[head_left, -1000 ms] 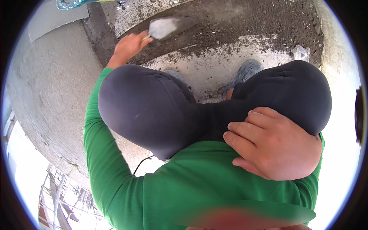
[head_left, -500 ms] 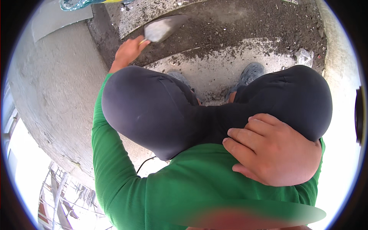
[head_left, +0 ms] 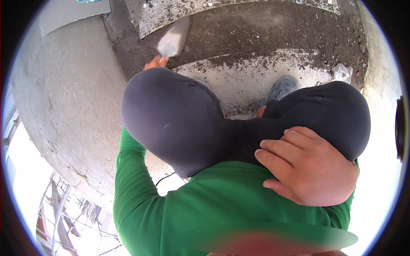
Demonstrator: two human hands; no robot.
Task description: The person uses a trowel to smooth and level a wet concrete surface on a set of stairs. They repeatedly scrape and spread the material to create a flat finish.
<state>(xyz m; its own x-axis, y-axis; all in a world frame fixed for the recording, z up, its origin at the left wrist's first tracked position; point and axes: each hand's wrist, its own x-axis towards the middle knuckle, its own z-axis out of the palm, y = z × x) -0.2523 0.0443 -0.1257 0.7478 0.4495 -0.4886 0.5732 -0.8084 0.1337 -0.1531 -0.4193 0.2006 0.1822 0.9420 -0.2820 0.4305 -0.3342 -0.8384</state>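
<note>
Grey trowel (head_left: 172, 42) juts ahead — beyond left-hand fingers (head_left: 155, 62).

Grey concrete wall (head_left: 64, 85) beside dirt-strewn concrete floor (head_left: 243, 85)

The head view is looking steeply down the wearer's own front through a wide fisheye lens; the green shirt (head_left: 213, 200) and right hand (head_left: 311, 168) are sitting close below it, looming large; beyond the dark trousers (head_left: 171, 111), it is facing the ground, where the trowel (head_left: 171, 40) is appearing smaller, farther off, toward the upper edge.
</note>
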